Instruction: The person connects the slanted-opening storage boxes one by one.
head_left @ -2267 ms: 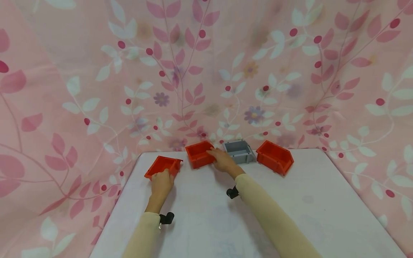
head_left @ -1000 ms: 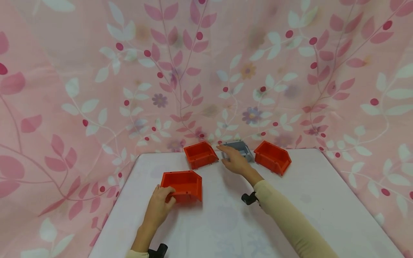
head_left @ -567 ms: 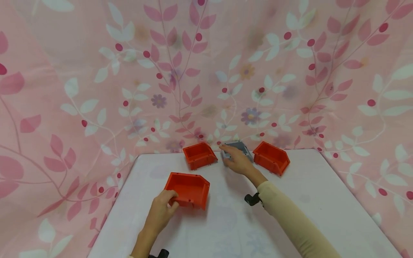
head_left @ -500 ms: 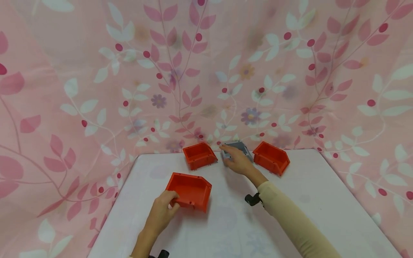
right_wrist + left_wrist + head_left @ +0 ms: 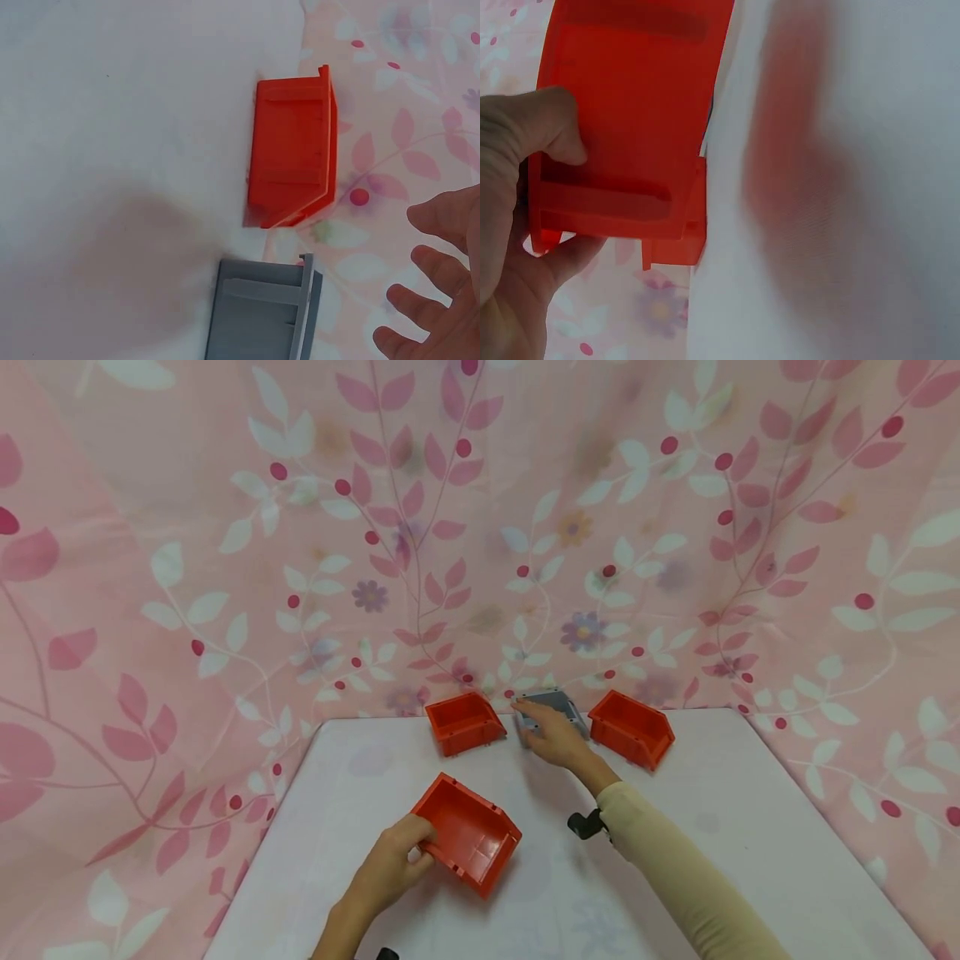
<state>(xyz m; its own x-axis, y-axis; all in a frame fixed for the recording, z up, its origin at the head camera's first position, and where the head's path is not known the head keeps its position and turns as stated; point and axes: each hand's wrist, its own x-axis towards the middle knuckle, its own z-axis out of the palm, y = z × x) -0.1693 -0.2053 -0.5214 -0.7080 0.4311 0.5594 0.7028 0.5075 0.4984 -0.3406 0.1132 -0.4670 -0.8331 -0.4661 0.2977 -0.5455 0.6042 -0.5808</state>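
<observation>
My left hand (image 5: 386, 864) holds a red storage bin (image 5: 468, 835) by one side wall. The bin is raised and tilted, its opening facing up toward the head camera. In the left wrist view, the thumb bends over the edge of the bin (image 5: 626, 127), other fingers are behind it, and a shadow falls on the tabletop. My right hand (image 5: 557, 737) hovers over a grey storage bin (image 5: 561, 700), partly hiding it. Its fingers are spread and hold nothing in the right wrist view. To its left stands a second red bin (image 5: 465, 722), and to its right a third (image 5: 632, 727).
All of this is on a table (image 5: 712, 843) covered in white cloth. A pink floral curtain (image 5: 480, 527) hangs right behind the far edge, close to the back bins. Both wrists carry small black cameras; the right one (image 5: 585, 824) hangs beside the sleeve.
The left hand has carried its red bin from the table's back left toward the front middle, turning it lately. The right hand has shifted from the back-left red bin to above the grey one.
</observation>
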